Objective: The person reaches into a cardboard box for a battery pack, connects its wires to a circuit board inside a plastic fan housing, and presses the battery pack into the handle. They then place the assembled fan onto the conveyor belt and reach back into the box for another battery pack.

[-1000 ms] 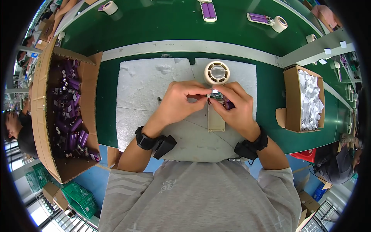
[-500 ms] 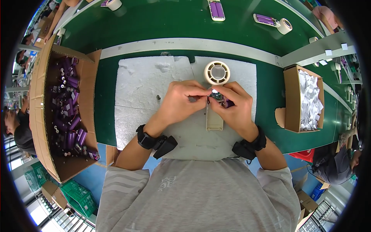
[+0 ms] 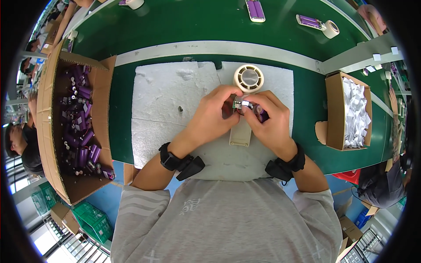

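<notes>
Head view: left hand [image 3: 213, 115] and right hand [image 3: 270, 120] both pinch closed on a small purple cylindrical battery pack with metal tab [image 3: 245, 106] over white foam mat [image 3: 171, 101], likely light, rigid, best held by its sleeved body.

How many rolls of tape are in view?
3: one roll on the white foam mat above the hands, one top right on the green belt, one at the top edge. Others may be hidden.

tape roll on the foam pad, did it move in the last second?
No. The tape roll sits at the same spot on the white foam pad, just beyond both hands, as before.
</notes>
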`<state>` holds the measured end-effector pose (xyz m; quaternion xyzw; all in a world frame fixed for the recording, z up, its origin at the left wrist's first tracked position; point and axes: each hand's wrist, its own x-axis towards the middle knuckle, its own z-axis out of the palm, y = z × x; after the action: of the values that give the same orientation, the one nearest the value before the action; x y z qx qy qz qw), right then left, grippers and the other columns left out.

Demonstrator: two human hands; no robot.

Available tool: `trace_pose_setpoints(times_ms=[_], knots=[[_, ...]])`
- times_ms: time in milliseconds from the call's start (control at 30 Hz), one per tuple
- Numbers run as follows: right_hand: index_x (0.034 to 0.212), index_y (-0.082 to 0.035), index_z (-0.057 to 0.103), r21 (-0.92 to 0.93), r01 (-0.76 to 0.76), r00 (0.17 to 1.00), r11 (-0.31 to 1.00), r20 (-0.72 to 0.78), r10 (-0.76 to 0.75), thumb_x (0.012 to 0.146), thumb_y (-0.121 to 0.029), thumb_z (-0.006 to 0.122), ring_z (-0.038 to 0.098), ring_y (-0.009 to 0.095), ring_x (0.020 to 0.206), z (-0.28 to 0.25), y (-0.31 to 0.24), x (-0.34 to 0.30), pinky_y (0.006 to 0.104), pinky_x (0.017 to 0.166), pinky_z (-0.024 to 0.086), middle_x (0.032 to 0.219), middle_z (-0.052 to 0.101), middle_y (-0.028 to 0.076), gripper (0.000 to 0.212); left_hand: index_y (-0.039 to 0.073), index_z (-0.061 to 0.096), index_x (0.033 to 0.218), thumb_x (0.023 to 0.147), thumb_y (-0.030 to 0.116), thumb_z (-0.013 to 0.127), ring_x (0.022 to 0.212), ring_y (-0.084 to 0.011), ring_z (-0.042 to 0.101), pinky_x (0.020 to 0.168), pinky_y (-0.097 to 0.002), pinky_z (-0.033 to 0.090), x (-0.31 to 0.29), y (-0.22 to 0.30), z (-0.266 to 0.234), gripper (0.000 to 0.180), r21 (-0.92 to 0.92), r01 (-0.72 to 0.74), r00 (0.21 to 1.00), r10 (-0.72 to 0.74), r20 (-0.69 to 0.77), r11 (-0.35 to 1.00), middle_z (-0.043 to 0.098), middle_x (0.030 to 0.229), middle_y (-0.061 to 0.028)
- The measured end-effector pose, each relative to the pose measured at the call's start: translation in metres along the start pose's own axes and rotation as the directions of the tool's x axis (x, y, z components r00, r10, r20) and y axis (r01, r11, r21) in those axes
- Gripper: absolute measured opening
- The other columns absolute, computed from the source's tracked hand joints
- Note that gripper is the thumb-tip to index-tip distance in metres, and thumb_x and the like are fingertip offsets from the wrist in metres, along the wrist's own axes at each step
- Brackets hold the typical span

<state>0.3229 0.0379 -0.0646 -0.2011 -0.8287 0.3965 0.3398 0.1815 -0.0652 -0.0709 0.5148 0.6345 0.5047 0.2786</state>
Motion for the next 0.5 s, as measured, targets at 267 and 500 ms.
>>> trace_pose_setpoints(times_ms=[267, 500], knots=[[0.091, -0.001, 0.068, -0.174, 0.014, 0.997, 0.985, 0.073, -0.001, 0.074, -0.001, 0.073, 0.062, 0.015, 0.060, -0.0061, -0.0015, -0.0017, 0.0249, 0.053, 0.048, 0.085, 0.065, 0.008, 0.017, 0.007, 0.054, 0.113, 0.074, -0.006, 0.065, 0.070, -0.0175, 0.061, 0.065, -0.0281, 0.051, -0.0028, 0.0068, 0.0020, 0.043, 0.102, 0.024, 0.999, -0.027, 0.025, 0.994, 0.062, 0.094, -0.0087], [0.089, -0.003, 0.069, -0.182, 0.113, 0.986, 0.977, 0.144, -0.087, 0.070, 0.000, 0.075, 0.061, 0.018, 0.062, -0.0103, 0.0002, 0.0009, 0.0277, 0.053, 0.048, 0.084, 0.065, 0.007, 0.020, 0.007, 0.055, 0.113, 0.075, -0.007, 0.063, 0.075, -0.0159, 0.061, 0.068, -0.0277, 0.051, -0.0022, 0.0089, -0.0024, 0.042, 0.002, 0.082, 0.995, -0.082, 0.053, 0.997, 0.062, 0.096, -0.0077]])
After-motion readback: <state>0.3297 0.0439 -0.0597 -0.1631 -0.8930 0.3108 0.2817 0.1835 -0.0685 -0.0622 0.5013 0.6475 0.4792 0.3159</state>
